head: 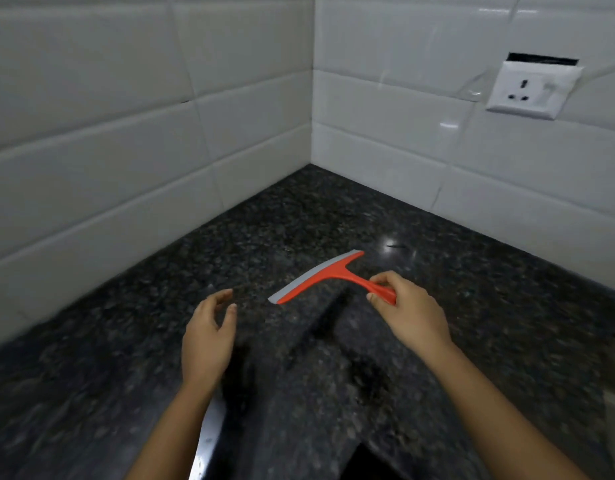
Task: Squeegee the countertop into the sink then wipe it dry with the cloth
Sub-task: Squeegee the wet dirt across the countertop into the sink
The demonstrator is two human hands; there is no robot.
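Two bare hands reach out over a dark speckled granite table (pixel 455 271) set in a corner of white tiled walls (pixel 126 133). At the bottom edge of the view a dark opening (pixel 372 464) shows beside a bright metal rim (pixel 205 434), possibly the sink; nothing can be seen inside it, and it is too cropped to be sure. The right hand (pixel 408 308) is closed around the end of the handle of a red squeegee (pixel 328 276), thumb and fingertips pinching it, so that the tool is lifted above the stone, with its shadow falling below it. Its grey rubber blade (pixel 309 277) runs diagonally, pointing away toward the corner and to the left. The left hand (pixel 209 336) holds nothing: its fingers are loosely curled and spread apart, thumb separate, palm turned inward, hovering near the blade's lower tip without touching it. A white wall socket (pixel 531 90) sits on the right wall, well apart from the hands.
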